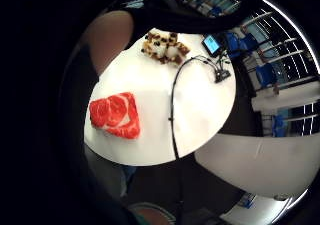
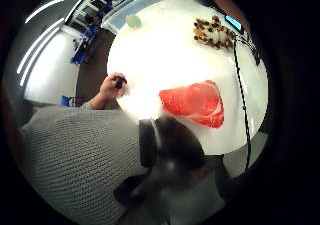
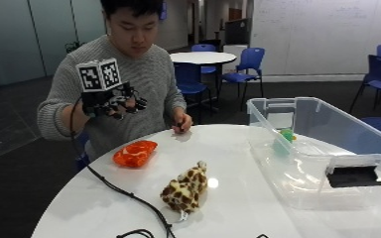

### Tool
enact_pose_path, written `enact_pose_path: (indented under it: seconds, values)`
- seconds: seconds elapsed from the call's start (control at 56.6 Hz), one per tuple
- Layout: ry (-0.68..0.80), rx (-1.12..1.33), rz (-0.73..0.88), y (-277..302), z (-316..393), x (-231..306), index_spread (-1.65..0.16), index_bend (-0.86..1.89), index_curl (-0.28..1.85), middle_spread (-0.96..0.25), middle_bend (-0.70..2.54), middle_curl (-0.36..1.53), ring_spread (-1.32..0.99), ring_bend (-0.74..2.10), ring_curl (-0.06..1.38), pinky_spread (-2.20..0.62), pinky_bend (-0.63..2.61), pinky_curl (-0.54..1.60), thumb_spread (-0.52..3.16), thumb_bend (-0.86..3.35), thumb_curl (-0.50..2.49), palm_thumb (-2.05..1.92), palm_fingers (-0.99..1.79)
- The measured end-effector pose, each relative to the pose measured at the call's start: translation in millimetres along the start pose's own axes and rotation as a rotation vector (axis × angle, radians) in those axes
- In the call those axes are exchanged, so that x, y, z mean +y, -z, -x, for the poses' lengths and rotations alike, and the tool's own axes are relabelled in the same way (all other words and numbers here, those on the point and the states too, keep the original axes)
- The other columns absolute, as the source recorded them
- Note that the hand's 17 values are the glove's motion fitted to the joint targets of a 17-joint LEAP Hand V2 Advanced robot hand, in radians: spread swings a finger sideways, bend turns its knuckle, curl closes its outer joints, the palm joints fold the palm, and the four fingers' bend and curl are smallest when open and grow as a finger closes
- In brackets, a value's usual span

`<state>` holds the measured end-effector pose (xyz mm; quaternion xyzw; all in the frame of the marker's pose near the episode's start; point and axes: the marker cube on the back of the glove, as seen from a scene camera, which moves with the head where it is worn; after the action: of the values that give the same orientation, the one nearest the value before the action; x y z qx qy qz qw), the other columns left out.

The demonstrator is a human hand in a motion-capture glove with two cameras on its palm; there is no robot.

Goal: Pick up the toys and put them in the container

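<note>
In the outside view my gloved right hand [image 3: 114, 103] is raised in the air above the near-left side of the round white table [image 3: 230, 148], fingers loosely curled and holding nothing. Below it lies a red steak-shaped plush [image 3: 135, 152] [image 1: 116, 116] [image 2: 195, 102]. A spotted giraffe plush [image 3: 185, 187] [image 1: 164, 47] [image 2: 213, 33] lies nearer the table's middle. The clear plastic container [image 3: 322, 148] [image 2: 135, 5] stands on the table's right side with a green toy [image 3: 285, 135] [image 2: 133, 21] inside.
The person's bare left hand [image 3: 180, 125] [image 2: 114, 87] rests on the table's far edge, holding a small dark object. A small device with a lit screen [image 1: 211, 44] lies near the giraffe. Blue chairs [image 3: 243, 64] and another round table [image 3: 204, 57] stand behind.
</note>
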<state>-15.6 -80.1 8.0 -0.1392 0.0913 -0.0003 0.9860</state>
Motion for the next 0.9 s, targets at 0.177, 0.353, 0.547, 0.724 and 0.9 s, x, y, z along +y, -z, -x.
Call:
enact_pose_path:
  seconds: [0.177,0.353,0.547,0.724,0.9]
  values:
    - [0.033,-0.039,0.082,-28,1,-2,-0.39,0.15,0.36,-0.19,0.17,0.3,-0.12,0.21,0.26,0.03,0.73,0.36,1.29,-0.01,0.19,0.0,-0.03]
    - [0.054,-0.036,0.309,-104,10,-7,-0.38,0.11,0.32,-0.2,0.15,0.29,-0.14,0.27,0.29,0.03,0.88,0.4,1.29,0.01,0.24,0.09,-0.05]
    - [0.038,-0.017,0.267,-156,19,-6,-0.4,0.22,0.32,-0.22,0.19,0.28,-0.18,0.3,0.3,0.0,1.02,0.42,1.29,0.03,0.29,0.21,0.1]
    - [0.014,-0.051,0.117,-162,20,-7,-0.41,0.14,0.33,-0.28,0.51,0.4,-0.35,0.58,0.36,-0.24,0.83,0.35,1.33,0.08,0.36,0.34,0.65]
    - [0.013,-0.056,0.102,-162,22,-9,-0.41,0.15,0.34,-0.32,0.56,0.47,-0.44,0.75,0.46,-0.36,0.85,0.37,1.28,0.11,0.46,0.46,0.69]
